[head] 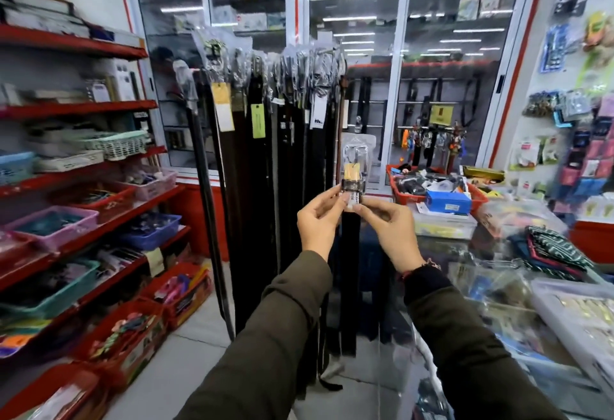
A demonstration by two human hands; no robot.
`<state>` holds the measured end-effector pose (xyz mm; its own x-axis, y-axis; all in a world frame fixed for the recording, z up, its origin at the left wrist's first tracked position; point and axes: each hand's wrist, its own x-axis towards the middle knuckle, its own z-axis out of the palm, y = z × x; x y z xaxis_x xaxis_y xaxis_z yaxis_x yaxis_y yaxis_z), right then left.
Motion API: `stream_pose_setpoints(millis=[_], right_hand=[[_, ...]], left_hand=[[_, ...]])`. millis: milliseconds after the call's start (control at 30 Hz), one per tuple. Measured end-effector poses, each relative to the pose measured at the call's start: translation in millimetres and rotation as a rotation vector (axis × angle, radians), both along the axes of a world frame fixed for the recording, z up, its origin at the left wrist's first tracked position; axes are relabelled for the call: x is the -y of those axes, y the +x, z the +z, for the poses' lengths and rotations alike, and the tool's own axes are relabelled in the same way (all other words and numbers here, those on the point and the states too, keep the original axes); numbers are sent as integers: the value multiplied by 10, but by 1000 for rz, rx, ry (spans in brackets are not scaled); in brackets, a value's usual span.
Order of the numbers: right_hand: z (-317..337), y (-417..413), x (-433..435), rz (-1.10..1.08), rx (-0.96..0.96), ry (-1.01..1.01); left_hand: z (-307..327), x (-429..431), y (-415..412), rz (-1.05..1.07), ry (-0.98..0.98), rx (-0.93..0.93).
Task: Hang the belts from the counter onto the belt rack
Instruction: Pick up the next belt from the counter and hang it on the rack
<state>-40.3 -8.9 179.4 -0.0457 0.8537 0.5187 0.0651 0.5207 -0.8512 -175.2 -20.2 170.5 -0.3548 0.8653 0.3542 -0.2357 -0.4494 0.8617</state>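
Note:
I hold one black belt (351, 260) upright in front of me, its buckle end wrapped in clear plastic with a yellow tag. My left hand (319, 220) pinches the left side just below the buckle and my right hand (387, 223) pinches the right side. The strap hangs straight down between my wrists. Behind it stands the belt rack (265, 64), with several dark belts (259, 170) hanging from its top, their buckles in plastic sleeves and paper tags. The held belt's buckle sits lower than the rack top and to its right.
Red shelves (83, 110) with coloured baskets line the left. A glass counter (498, 286) on the right carries a red tray (438, 193) of goods, folded cloth and clear boxes. Glass cabinet doors (365, 70) stand behind the rack. Bare floor lies between shelves and rack.

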Motion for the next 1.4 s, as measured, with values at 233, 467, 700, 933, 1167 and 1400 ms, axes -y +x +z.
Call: stream_pose_setpoints(millis=[233, 467, 700, 933, 1167, 1400], right_hand=[[650, -282, -139, 140, -238, -40], [1250, -422, -342, 184, -328, 5], [1752, -434, -488, 278, -335, -118], [1883, -422, -599, 294, -304, -163], [1843, -428, -798, 274, -227, -191], [1609, -548, -999, 128, -152, -62]], left_hand=[[723, -59, -280, -1, 56, -41], [1403, -206, -324, 23, 137, -21], [1901, -384, -313, 33, 125, -43], [2045, -500, -331, -3, 61, 30], [1959, -632, -348, -24, 27, 75], [1744, -806, -426, 158, 74, -109]])
